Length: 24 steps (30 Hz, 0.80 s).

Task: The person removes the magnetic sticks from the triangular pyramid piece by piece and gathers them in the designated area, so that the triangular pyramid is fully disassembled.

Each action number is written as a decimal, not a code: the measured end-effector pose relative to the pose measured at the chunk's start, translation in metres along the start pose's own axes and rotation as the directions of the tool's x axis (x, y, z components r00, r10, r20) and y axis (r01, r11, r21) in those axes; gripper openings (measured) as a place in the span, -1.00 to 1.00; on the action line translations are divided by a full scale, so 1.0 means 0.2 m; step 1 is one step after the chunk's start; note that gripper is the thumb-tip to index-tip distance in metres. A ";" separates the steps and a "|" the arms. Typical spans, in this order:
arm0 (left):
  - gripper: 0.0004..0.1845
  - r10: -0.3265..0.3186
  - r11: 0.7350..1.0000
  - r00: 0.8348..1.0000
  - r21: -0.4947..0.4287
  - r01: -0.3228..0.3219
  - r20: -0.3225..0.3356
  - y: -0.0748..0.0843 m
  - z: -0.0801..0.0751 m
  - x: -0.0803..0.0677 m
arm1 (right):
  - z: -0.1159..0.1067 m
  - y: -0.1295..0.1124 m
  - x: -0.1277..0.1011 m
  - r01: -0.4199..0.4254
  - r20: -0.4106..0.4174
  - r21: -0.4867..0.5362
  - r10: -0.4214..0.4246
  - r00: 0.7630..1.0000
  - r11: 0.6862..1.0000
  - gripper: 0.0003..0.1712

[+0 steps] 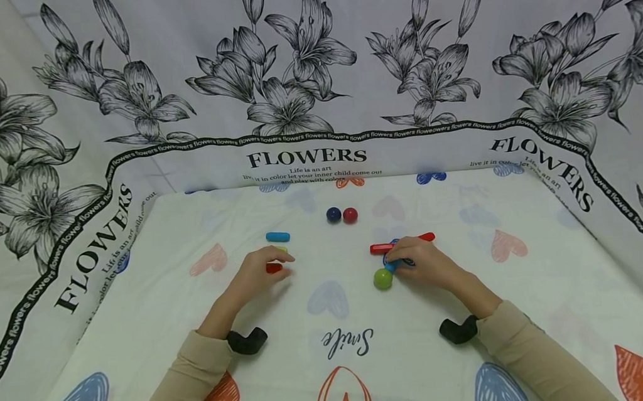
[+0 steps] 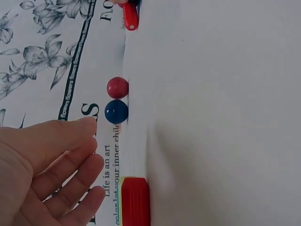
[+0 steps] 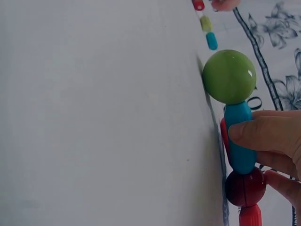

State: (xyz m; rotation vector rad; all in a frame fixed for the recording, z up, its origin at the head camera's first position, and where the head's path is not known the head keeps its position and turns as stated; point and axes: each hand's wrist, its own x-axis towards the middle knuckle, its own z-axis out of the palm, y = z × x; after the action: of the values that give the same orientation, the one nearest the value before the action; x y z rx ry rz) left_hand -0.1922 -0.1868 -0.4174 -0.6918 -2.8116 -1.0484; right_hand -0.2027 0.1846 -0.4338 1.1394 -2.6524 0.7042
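1 green ball (image 1: 382,279), 1 navy ball (image 1: 333,214), 1 red ball (image 1: 350,215), 1 dark red ball (image 3: 244,189); 2 blue rods (image 1: 278,236) (image 3: 241,150), 1 yellow rod (image 3: 205,23), at least 2 red rods (image 1: 274,268) (image 1: 382,248); 2 hands (image 1: 256,272) (image 1: 427,261), 2 sleeves (image 1: 180,385) (image 1: 540,353), 2 wrist cameras (image 1: 247,342) (image 1: 458,331).

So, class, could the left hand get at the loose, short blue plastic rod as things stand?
Probably yes: the left hand looks empty and close by, and nothing covers the short blue plastic rod, though the short yellow-green plastic rod lies near it.
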 end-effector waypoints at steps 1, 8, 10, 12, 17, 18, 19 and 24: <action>-0.79 0.002 1.000 1.000 -0.001 -0.002 0.004 0.01 0.01 0.00 | 0.00 0.00 0.00 0.004 0.001 0.000 -0.004 1.000 1.000 -0.74; -0.79 0.010 0.997 0.997 -0.077 -0.004 0.078 0.10 0.08 0.03 | 0.00 0.00 0.01 0.002 -0.010 0.005 -0.002 1.000 1.000 -0.74; -0.77 0.011 0.996 0.994 -0.091 -0.001 0.109 0.13 0.10 0.03 | 0.00 -0.01 0.01 -0.005 -0.012 0.003 0.005 1.000 1.000 -0.75; -0.76 0.001 0.994 0.991 -0.109 0.014 0.136 0.15 0.12 0.04 | 0.00 -0.01 0.01 -0.012 -0.013 0.001 0.012 1.000 1.000 -0.76; -0.73 -0.011 0.991 0.985 -0.129 0.034 0.172 0.21 0.17 0.06 | 0.01 -0.02 0.01 -0.024 -0.010 0.003 0.024 1.000 1.000 -0.78; -0.73 -0.011 0.991 0.984 -0.130 0.034 0.176 0.22 0.18 0.06 | 0.01 -0.02 0.01 -0.029 -0.008 0.007 0.029 1.000 1.000 -0.78; -0.73 -0.010 0.991 0.984 -0.130 0.034 0.178 0.23 0.19 0.07 | 0.01 -0.02 0.01 -0.033 -0.006 0.009 0.033 0.999 0.999 -0.78; -0.71 -0.021 0.990 0.979 -0.132 0.048 0.201 0.28 0.25 0.09 | 0.02 -0.02 0.01 -0.057 0.006 0.024 0.057 0.998 0.998 -0.78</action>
State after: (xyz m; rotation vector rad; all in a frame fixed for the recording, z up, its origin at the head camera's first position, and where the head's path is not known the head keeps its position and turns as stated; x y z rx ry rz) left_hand -0.1801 -0.1107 -0.4178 -0.8069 -2.9502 -1.2541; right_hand -0.2005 0.1790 -0.4346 1.0773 -2.6975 0.7463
